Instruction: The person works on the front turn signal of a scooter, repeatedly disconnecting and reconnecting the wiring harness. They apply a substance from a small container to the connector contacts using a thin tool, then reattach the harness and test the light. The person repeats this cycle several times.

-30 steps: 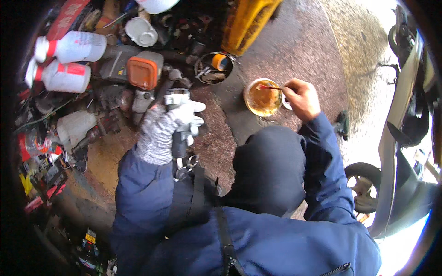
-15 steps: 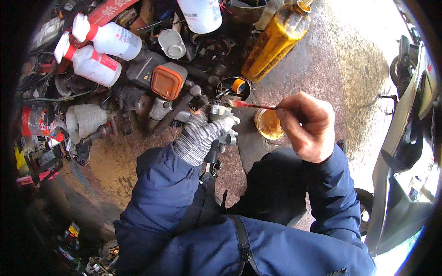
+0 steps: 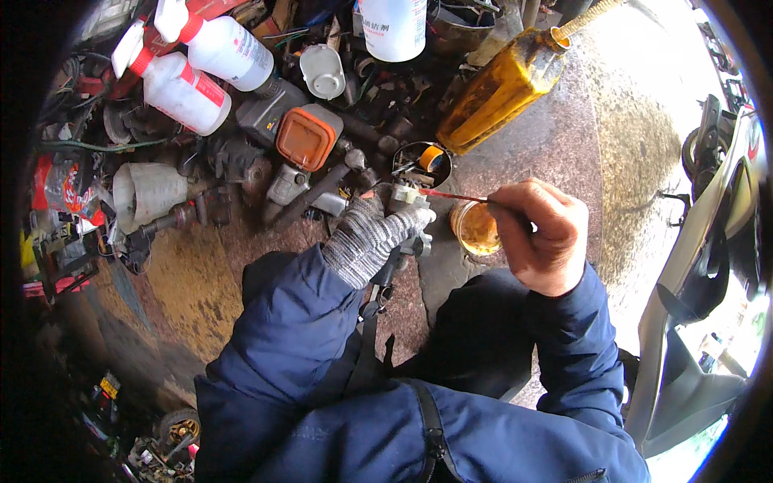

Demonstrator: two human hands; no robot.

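My left hand (image 3: 372,240), in a grey striped knit glove, is closed around a silvery metal part (image 3: 407,196) whose exact kind I cannot make out. Bare, my right hand (image 3: 546,237) pinches the end of a thin brush (image 3: 460,196) with a reddish handle. The brush reaches leftward, its tip at the top of the metal part; whether it touches is too small to tell. Below the handle, beside my right fingers, stands an uncovered jar (image 3: 475,228) with amber-brown grease-like stuff inside.
A yellow bottle (image 3: 501,92) leans beyond the jar. Near it sits a round tin (image 3: 420,161) holding an orange roll. Two white spray bottles (image 3: 183,90), an orange-rimmed container (image 3: 307,138) and tools crowd the left. A motorbike-like vehicle (image 3: 700,322) stands at right.
The whole view has shifted slightly. My right hand has brought the brush tip lower, onto or just over the metal part's top. Both hands keep their holds.
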